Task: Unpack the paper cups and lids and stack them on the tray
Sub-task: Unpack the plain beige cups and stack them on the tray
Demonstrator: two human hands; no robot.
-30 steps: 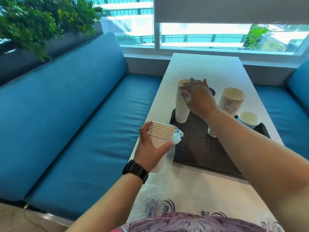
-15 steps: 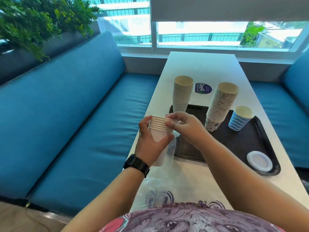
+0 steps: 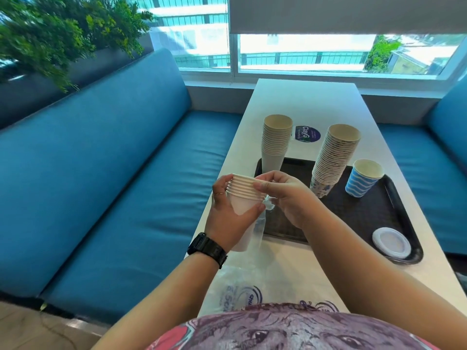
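At centre frame our left hand (image 3: 228, 215) wraps its fingers round a short stack of cups (image 3: 243, 194), whose lower part sits in a clear plastic sleeve (image 3: 255, 231). Our right hand (image 3: 285, 195) pinches the top rims. To do this well, we grip the sleeve low, lift the cups straight up so they stay nested, then seat them on the plain stack (image 3: 276, 142) at the upper left of the tray (image 3: 366, 213), squarely, since tall stacks tip easily.
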